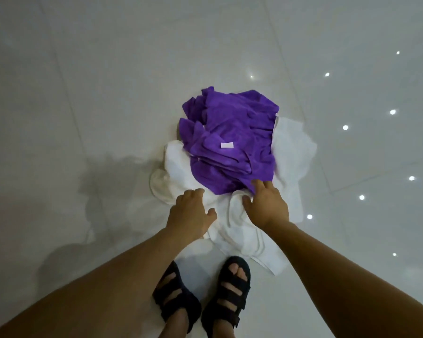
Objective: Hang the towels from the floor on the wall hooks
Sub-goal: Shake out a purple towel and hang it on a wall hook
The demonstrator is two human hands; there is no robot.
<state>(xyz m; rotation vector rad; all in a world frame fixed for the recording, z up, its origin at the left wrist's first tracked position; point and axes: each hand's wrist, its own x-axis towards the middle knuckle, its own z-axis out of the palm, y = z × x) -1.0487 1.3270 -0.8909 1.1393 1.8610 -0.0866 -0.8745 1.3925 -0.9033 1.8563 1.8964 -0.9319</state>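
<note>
lying crumpled mid-frame on the floor (108, 93), purple towel (230, 137) atop white towel (293, 152), both judged soft, light, limp; left hand (192, 212) and right hand (266, 203) reach with fingers loose, gripping nothing; advise bunching a near edge.

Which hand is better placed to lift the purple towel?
The right hand: its fingertips lie at the near edge of the purple towel, while the left hand is over the white towel.
</note>
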